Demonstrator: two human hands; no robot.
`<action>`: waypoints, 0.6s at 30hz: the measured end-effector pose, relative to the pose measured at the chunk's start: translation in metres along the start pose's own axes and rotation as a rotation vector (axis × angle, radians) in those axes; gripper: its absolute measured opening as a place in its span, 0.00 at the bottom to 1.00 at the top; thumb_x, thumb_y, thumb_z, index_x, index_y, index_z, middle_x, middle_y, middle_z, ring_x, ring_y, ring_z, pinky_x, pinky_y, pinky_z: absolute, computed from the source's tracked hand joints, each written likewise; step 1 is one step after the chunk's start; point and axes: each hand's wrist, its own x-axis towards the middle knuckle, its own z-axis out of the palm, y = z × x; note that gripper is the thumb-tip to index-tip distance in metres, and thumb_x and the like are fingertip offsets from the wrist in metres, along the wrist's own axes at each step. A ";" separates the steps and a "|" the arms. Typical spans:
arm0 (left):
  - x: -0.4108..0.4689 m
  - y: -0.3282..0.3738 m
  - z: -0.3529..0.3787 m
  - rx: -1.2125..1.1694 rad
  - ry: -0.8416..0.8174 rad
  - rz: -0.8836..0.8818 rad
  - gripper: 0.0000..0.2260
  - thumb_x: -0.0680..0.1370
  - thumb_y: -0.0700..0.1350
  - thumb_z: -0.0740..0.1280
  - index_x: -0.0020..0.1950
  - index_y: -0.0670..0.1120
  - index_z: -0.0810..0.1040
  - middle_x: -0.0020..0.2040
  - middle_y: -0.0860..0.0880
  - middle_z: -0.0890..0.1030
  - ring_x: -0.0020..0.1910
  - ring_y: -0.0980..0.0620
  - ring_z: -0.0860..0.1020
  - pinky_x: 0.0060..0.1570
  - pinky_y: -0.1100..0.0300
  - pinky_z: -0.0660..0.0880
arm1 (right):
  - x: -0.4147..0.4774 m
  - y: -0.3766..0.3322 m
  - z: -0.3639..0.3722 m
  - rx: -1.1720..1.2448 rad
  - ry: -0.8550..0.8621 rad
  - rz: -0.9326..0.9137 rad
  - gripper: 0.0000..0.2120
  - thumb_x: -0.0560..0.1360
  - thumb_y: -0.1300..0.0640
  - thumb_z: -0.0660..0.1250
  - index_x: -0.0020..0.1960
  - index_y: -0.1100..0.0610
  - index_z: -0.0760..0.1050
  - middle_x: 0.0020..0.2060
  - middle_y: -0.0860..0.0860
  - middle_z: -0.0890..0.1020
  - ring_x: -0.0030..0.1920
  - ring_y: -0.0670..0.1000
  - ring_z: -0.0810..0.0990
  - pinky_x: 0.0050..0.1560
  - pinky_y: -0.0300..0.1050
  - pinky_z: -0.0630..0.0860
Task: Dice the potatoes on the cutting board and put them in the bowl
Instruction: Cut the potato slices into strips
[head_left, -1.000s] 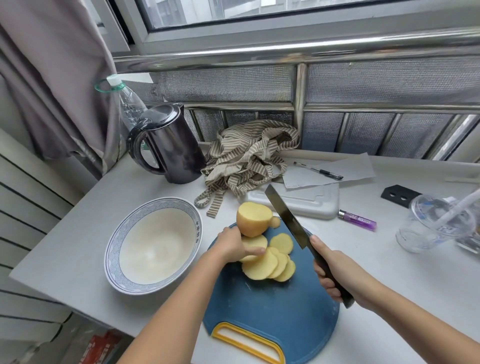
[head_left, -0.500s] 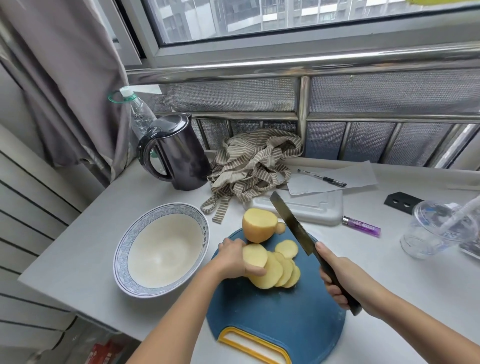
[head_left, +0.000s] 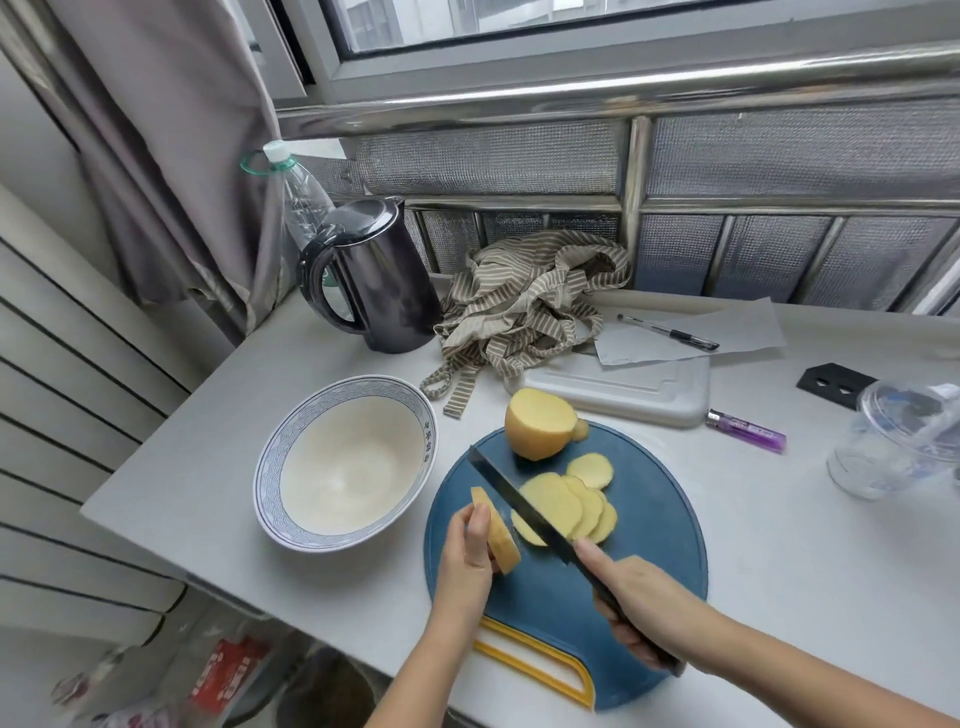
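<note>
1. The left hand (head_left: 467, 556) pinches a small stack of pale yellow potato slices (head_left: 501, 535), held on edge over the round blue plastic cutting board (head_left: 649, 519).
2. The right hand (head_left: 639, 603) grips the long dark-bladed kitchen knife (head_left: 519, 499), forefinger along its spine.
3. The blue-rimmed white ceramic bowl (head_left: 270, 467) sits left of the board.

Hands: two, a left hand (head_left: 465, 551) and a right hand (head_left: 644, 603)
Knife (head_left: 530, 511): one
Blue cutting board (head_left: 649, 519): one
White board (head_left: 623, 396): one
Bowl (head_left: 267, 483): one
Potato chunk (head_left: 537, 423): one
Loose potato slices (head_left: 558, 501): about five, overlapping, exact count unclear
Slice stack (head_left: 498, 532) in the left hand: one; slices in it cannot be counted
Kettle (head_left: 384, 291): one
Bottle (head_left: 304, 197): one
Striped cloth (head_left: 524, 301): one
Pen (head_left: 667, 331): one
Paper (head_left: 737, 332): one or two overlapped sheets
Lighter (head_left: 745, 430): one
Plastic cup (head_left: 893, 441): one
Black plate (head_left: 831, 382), two holes: one
</note>
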 end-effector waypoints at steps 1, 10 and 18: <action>-0.004 0.000 0.003 0.017 0.041 0.029 0.36 0.66 0.78 0.55 0.49 0.46 0.73 0.42 0.52 0.79 0.44 0.55 0.78 0.50 0.59 0.76 | 0.002 0.002 0.006 -0.001 -0.018 0.007 0.30 0.74 0.27 0.53 0.28 0.52 0.57 0.22 0.51 0.63 0.20 0.51 0.59 0.21 0.38 0.56; 0.001 0.011 0.029 0.119 0.272 0.103 0.30 0.78 0.66 0.52 0.72 0.48 0.66 0.63 0.45 0.69 0.56 0.54 0.69 0.57 0.62 0.62 | 0.018 -0.012 0.015 0.001 -0.030 -0.053 0.30 0.75 0.28 0.52 0.29 0.53 0.57 0.22 0.53 0.61 0.19 0.51 0.59 0.23 0.40 0.58; 0.009 0.013 0.033 0.053 0.262 0.121 0.24 0.82 0.56 0.48 0.78 0.53 0.56 0.75 0.49 0.61 0.68 0.62 0.60 0.62 0.67 0.52 | 0.003 -0.011 0.009 0.017 -0.015 -0.115 0.30 0.76 0.30 0.51 0.31 0.54 0.60 0.21 0.51 0.64 0.19 0.51 0.60 0.22 0.38 0.59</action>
